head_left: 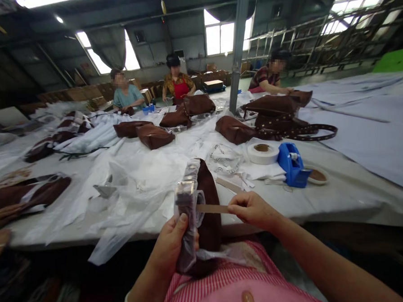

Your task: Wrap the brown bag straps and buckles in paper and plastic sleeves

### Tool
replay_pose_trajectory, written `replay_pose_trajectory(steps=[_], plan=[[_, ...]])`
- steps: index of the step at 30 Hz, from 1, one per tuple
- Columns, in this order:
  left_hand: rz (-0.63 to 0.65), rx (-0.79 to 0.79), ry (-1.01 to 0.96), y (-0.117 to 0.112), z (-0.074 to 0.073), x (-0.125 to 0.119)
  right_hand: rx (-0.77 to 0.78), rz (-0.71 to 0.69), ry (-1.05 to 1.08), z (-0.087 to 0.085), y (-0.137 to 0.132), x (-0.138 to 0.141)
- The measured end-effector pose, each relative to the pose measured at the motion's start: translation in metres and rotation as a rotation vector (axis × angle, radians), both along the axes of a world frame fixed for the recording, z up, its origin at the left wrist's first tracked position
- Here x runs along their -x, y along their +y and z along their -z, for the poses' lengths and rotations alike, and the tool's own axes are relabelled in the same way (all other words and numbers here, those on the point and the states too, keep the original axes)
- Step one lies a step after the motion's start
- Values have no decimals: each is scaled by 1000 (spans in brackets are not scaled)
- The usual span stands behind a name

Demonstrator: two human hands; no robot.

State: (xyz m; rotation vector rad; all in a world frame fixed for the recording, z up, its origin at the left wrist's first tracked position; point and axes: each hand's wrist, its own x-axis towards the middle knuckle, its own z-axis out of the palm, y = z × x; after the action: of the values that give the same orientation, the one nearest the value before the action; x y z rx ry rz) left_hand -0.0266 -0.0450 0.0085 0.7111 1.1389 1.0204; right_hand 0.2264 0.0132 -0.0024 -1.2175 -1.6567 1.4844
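A brown bag [209, 205] stands on edge at the near side of the table, its front end wrapped in clear plastic film [188, 200]. My left hand [171, 244] grips the wrapped end from below, thumb up against the film. My right hand [252, 210] pinches one end of a short strip of tan tape [212, 209], which runs left to the plastic wrap. The bag rests partly against my lap.
A white tape roll [262, 153], a blue tape dispenser [292, 165] and a small tan roll [317, 176] sit right of the bag. Several brown bags [234, 129] and loose plastic sheets [132, 183] cover the table [348, 194]. Three people work at the far side.
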Motion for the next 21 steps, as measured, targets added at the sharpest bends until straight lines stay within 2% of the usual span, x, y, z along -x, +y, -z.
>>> replay_pose_trajectory(steps=[6, 10, 12, 14, 17, 19, 21], plan=[[67, -9, -8, -3, 0, -7, 262, 59, 275, 7, -3, 29], [105, 0, 9, -2, 5, -6, 437, -31, 388, 8, -6, 48], [96, 7, 20, -2, 5, -5, 460, -71, 380, 6, -7, 52], [77, 23, 32, -2, 3, -5, 345, -70, 257, 0, -8, 50], [58, 22, 51, -2, -1, -4, -114, -89, 43, -19, -15, 40], [82, -11, 74, -1, -3, -3, -453, -206, -19, -35, -20, 33], [133, -51, 124, 0, -4, -3, -729, -362, -61, -52, -23, 30]])
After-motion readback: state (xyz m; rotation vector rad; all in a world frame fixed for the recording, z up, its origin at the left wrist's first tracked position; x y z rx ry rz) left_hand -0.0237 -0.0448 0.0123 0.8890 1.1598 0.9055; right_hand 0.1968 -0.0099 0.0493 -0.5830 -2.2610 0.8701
